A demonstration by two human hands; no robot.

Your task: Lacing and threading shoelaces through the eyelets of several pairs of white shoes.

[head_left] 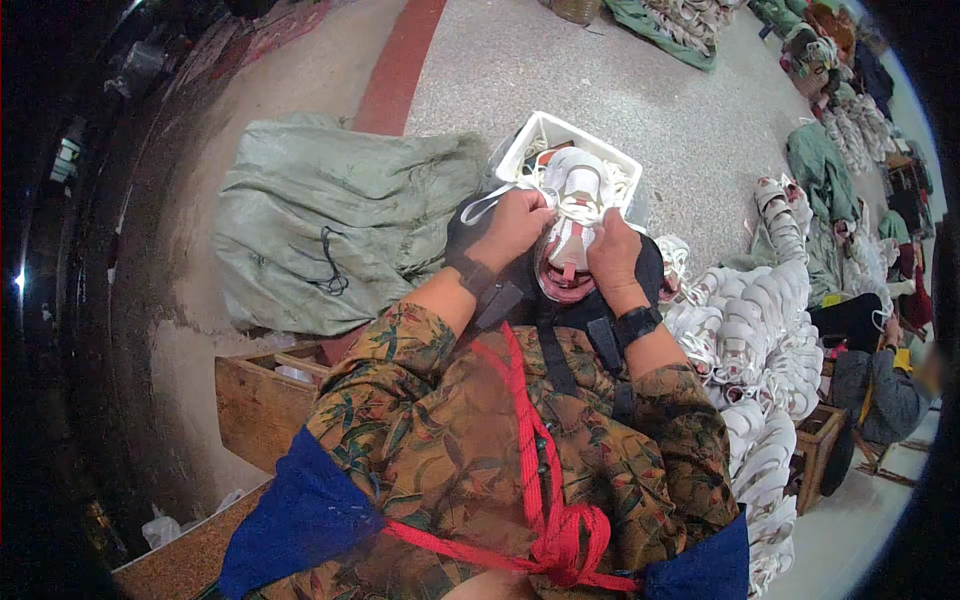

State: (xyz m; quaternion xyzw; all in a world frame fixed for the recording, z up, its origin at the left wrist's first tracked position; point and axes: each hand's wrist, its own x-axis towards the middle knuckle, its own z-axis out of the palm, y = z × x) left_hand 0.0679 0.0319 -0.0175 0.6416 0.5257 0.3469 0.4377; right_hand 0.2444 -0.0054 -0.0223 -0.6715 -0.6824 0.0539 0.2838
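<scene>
A white sneaker (pixel 580 178) with a pink-red lining lies in front of me, toe pointing away, its opening facing me. My left hand (pixel 518 225) is closed at the shoe's left side, fingers pinched on a white shoelace (pixel 485 203) that loops out to the left. My right hand (pixel 613 252) is closed against the shoe's right side by the eyelets; what its fingertips grip is hidden. Laces cross over the middle of the shoe, above the tongue. Behind the shoe stands a white plastic bin (pixel 625 165) with loose white laces inside.
To the right lies a long pile of white sneakers (pixel 745 330). A grey-green sack (pixel 350 215) spreads out at the left, beside a wooden box (pixel 245 405). Another person (pixel 885 395) sits at the far right. More shoe piles (pixel 690 25) lie farther off on the speckled floor.
</scene>
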